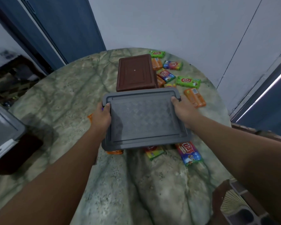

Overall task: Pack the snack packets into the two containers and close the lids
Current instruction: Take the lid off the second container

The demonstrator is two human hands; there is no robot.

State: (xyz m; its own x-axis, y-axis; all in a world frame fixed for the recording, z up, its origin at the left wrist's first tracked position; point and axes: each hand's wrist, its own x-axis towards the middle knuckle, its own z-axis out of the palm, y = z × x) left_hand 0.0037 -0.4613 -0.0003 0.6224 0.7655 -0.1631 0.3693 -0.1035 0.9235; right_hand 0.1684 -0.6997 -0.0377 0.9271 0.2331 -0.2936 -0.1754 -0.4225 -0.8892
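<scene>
1. Left hand (102,117) and right hand (182,111) each hold a side of the grey lid (144,119), fingers curled round its edges.
2. Brown container (135,73) sits closed at 12 o'clock.
3. Snack packets (187,82) lie scattered on the tabletop (63,88), mostly at 1 o'clock.

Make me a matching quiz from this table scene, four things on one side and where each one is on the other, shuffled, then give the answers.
1. grey lid
2. brown lid
3. green packet
4. blue packet

A. far side, behind the grey one
B. near edge, right of centre
C. held by left hand and right hand
D. right of the brown one

Pairs: 1-C, 2-A, 3-D, 4-B
</scene>
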